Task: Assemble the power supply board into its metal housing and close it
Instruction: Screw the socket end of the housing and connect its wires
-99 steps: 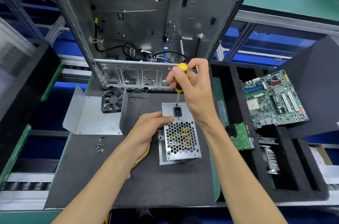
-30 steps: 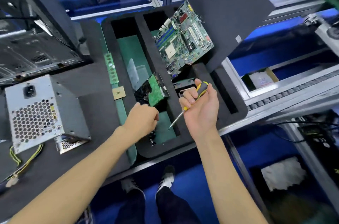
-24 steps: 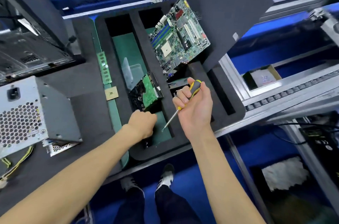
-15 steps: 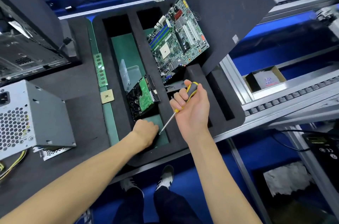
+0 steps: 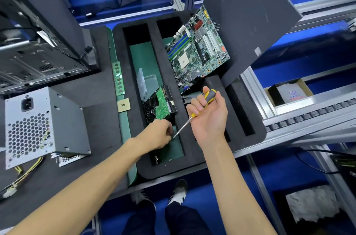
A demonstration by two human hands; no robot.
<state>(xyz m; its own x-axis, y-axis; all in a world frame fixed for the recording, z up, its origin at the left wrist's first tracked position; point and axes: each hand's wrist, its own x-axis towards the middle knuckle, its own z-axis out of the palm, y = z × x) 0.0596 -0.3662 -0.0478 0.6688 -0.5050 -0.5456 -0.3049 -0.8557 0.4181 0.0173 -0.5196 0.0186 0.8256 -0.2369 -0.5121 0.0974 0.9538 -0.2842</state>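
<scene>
The silver power supply housing (image 5: 38,123) stands on the black mat at the left, its honeycomb grille and power socket facing me and yellow wires (image 5: 25,173) trailing from under it. My left hand (image 5: 156,134) reaches into a compartment of the black foam tray (image 5: 173,171) with its fingers curled downward; what they hold is hidden. A few small dark screws (image 5: 156,157) lie in that compartment just below my hand. My right hand (image 5: 209,117) grips a yellow and grey screwdriver (image 5: 209,96), whose tip points at my left fingers.
In the tray lie a hard drive (image 5: 159,105) and a clear plastic piece, with a motherboard (image 5: 198,48) leaning behind them. A memory stick (image 5: 119,78) and a processor chip (image 5: 123,105) lie on the green strip. The open computer case (image 5: 34,61) stands at the far left. A roller conveyor and a small box (image 5: 289,92) are at the right.
I have turned from the power supply toward the foam tray. My left hand moved down the compartment, past the hard drive toward the screws. My right hand followed with the screwdriver.
</scene>
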